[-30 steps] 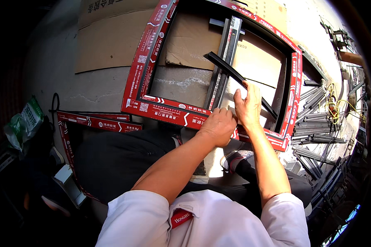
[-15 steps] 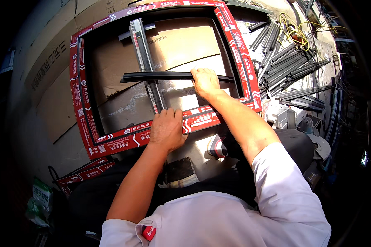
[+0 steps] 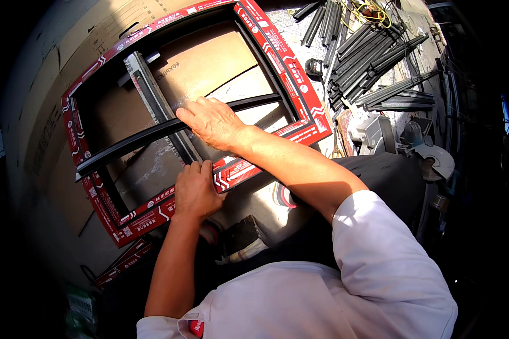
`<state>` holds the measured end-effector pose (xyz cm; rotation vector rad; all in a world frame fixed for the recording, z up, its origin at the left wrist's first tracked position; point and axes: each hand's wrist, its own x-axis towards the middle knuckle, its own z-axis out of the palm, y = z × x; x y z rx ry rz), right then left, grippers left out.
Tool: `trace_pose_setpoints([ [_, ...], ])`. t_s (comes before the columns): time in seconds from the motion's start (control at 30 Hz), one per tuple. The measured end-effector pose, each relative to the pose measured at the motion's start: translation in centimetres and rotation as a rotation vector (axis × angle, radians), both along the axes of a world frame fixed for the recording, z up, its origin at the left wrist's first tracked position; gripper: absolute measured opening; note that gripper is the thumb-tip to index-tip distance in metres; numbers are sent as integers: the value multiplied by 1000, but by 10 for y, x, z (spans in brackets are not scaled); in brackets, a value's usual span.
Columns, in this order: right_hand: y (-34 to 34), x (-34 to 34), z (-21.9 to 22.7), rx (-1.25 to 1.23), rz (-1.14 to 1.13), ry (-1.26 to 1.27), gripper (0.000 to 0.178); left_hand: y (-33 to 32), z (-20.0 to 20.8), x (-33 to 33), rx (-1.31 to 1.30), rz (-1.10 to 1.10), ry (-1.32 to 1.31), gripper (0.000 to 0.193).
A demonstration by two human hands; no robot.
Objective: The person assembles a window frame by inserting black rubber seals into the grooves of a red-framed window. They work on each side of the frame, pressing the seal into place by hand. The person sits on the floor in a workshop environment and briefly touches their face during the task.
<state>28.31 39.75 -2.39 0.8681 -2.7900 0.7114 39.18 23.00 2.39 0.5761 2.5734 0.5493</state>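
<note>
In front of me a rectangular window frame [image 3: 277, 59], covered in red printed film with black inner edges, lies tilted to my view. My left hand [image 3: 198, 191] is closed over its near rail, beside the lower end of a pale metal bar [image 3: 147, 87] that crosses the opening. Above it, my right hand [image 3: 214, 123] grips a long black profile strip [image 3: 133, 139] near its middle, fingers over the top. The strip runs across the bar; its left end sticks out over the frame's left side, and its right end reaches the right inner edge.
Cardboard [image 3: 206, 53] lies under the frame. At the far right are a heap of dark profile offcuts [image 3: 373, 62] and a yellow cable [image 3: 379, 17]. A saw-like power tool with a round disc [image 3: 435, 161] stands right of my knee. Another red-wrapped piece [image 3: 121, 265] lies near left.
My right hand has moved left with the black strip, whose left end now passes over the frame's left side. My left hand stays on the near rail. The whole view has shifted.
</note>
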Motion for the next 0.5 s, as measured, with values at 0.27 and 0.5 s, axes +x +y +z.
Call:
trace_pose_setpoints([
  [0.27, -22, 3, 39, -46, 112, 113, 34, -25, -2, -20, 479, 376, -470, 83],
  [0.5, -24, 0, 42, -62, 92, 106, 22, -47, 0, -54, 998, 751, -526, 61],
])
